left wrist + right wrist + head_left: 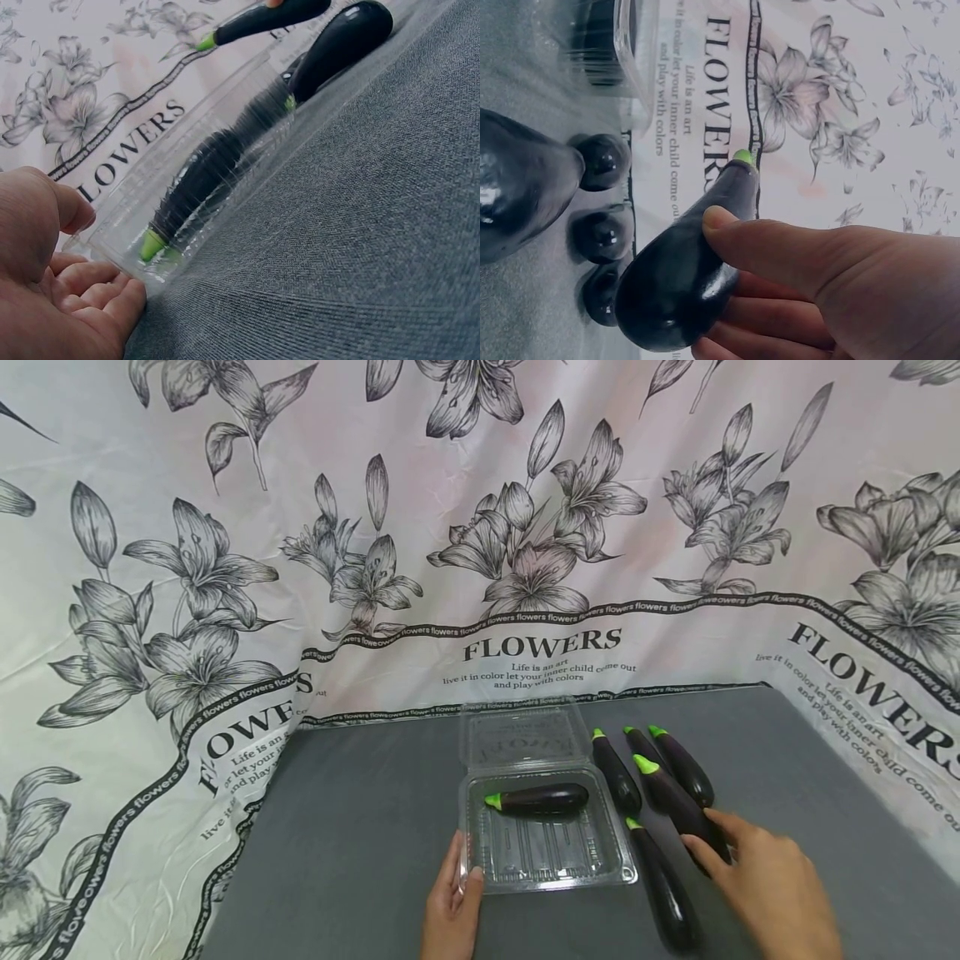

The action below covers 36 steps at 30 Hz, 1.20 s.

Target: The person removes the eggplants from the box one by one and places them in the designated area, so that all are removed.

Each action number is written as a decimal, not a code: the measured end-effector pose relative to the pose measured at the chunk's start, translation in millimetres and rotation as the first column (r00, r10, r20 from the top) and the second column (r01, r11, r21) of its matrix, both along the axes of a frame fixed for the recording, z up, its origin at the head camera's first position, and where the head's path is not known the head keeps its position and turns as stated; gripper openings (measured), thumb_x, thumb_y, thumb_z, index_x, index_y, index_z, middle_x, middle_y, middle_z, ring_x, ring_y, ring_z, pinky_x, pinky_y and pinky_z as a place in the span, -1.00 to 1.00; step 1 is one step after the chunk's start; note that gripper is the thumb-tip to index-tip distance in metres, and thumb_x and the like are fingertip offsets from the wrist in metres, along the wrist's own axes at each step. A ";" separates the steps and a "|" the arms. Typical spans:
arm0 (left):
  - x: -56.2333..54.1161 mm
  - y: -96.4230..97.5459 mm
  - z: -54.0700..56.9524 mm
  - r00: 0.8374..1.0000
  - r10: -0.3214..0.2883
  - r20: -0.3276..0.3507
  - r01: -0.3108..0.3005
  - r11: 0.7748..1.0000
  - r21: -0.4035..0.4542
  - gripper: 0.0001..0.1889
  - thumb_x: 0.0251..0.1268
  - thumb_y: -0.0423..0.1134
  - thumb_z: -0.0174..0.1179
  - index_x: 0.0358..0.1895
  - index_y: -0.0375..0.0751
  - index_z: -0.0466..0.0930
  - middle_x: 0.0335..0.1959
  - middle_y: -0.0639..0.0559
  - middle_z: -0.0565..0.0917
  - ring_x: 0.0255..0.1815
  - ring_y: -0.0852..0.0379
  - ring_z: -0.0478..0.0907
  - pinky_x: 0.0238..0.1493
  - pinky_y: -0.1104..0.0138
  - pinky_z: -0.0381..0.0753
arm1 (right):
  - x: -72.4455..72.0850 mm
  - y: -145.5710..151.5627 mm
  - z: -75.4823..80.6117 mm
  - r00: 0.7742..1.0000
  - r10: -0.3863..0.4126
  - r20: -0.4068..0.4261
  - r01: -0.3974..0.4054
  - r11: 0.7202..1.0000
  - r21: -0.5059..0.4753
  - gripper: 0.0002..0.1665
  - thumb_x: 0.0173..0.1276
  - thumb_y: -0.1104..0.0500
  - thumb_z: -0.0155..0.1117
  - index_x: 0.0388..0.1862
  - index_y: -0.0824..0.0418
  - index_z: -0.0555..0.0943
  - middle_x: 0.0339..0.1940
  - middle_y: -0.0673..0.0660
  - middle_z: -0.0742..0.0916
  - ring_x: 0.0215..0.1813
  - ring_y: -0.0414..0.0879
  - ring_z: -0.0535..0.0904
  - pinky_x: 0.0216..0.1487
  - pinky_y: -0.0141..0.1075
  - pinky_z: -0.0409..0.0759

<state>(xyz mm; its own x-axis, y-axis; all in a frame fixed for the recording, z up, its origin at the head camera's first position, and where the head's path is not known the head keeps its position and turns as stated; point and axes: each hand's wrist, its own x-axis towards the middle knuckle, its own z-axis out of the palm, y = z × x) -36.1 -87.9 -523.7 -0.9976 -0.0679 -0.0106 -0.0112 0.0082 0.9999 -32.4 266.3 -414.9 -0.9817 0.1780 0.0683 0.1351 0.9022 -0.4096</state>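
A clear plastic clamshell box (555,887) stands with its lid (525,739) folded back. One dark eggplant (543,799) with a green stem end lies crosswise inside it. My left hand (452,906) holds the box's near left edge, thumb at the rim and fingers outside; the left wrist view shows this hand (71,277) at the box's corner. To the right of the box, my right hand (776,877) grips another eggplant (678,802) by its thick end. In the right wrist view, thumb and fingers clasp this eggplant (679,270), raised above the cloth.
Beside the box lie more eggplants: one close to its right edge (617,772), one nearer me (663,889), and two farther right, including the outer eggplant (682,766). Grey cloth (352,827) covers the table. A flower-printed curtain (525,527) surrounds its back and sides.
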 end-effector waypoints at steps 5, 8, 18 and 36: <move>-0.3 -0.3 -0.3 1.000 -0.001 0.015 0.001 1.000 -0.010 -0.31 0.64 -0.24 0.17 0.68 -0.31 0.13 0.65 -0.33 0.23 0.59 -0.22 0.23 0.28 0.54 0.40 | 1.7 3.2 -3.0 0.998 0.000 0.066 0.000 1.000 -0.003 -0.19 0.46 -0.29 0.39 0.36 0.32 0.62 -0.60 -0.04 0.61 -0.49 -0.05 0.49 -0.47 -0.07 0.47; -0.4 -0.6 -0.1 1.000 -0.008 0.021 0.008 1.000 -0.002 -0.30 0.65 -0.23 0.17 0.69 -0.31 0.11 0.65 -0.32 0.21 0.60 -0.21 0.22 0.29 0.52 0.40 | 2.5 3.9 -5.3 0.995 -0.009 0.096 0.009 1.000 -0.001 -0.19 0.47 -0.27 0.39 0.37 0.34 0.61 -0.64 -0.05 0.55 -0.52 -0.08 0.43 -0.48 -0.15 0.39; -0.5 -0.9 -0.5 1.000 -0.017 0.018 0.016 1.000 0.013 -0.28 0.65 -0.21 0.17 0.69 -0.33 0.08 0.65 -0.33 0.21 0.59 -0.20 0.23 0.30 0.53 0.39 | 3.4 6.3 -8.9 0.990 -0.021 0.138 0.022 1.000 -0.007 -0.22 0.46 -0.24 0.41 0.31 0.38 0.63 -0.57 -0.03 0.59 -0.50 -0.06 0.42 -0.48 -0.16 0.35; -0.1 -0.7 -1.1 1.000 -0.018 -0.022 0.018 1.000 0.013 -0.30 0.65 -0.24 0.17 0.68 -0.36 0.10 0.66 -0.35 0.17 0.58 -0.19 0.21 0.27 0.58 0.39 | 10.9 16.2 -17.3 0.991 0.035 0.132 -0.035 0.999 -0.005 -0.33 0.42 -0.20 0.46 0.20 0.32 0.71 -0.51 -0.03 0.63 -0.46 -0.05 0.45 -0.45 -0.12 0.38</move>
